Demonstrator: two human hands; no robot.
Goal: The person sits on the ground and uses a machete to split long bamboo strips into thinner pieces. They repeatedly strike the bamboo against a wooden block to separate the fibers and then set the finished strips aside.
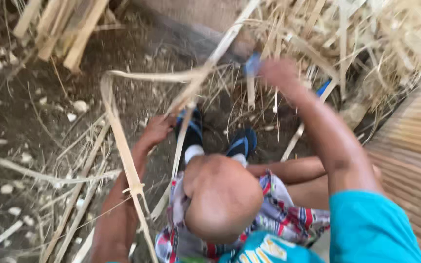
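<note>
Bamboo splitting under way, judged about midway on this piece: 1 long pale strip already peels away, bowing out from the far centre and down to the near left, while the main bamboo slat slants from the far right to the centre, not yet parted along its whole length.

Left hand sits at centre, fingers curled round the slat's lower part just above the feet. Right hand is raised at far right centre, blurred, closed on a blue-handled tool; blade not readable.

Done work, as judged: heap of thin shavings and slivers at far right, loose strips scattered over the dirt floor at left, bundle of cut slats at far left. Woven mat lies at right.

Small child in a checked garment sits in the person's lap, near centre; blue sandals beyond.

Packages, labels, signs: none visible; only a blurred yellow-and-white print on the turquoise shirt, near edge.
</note>
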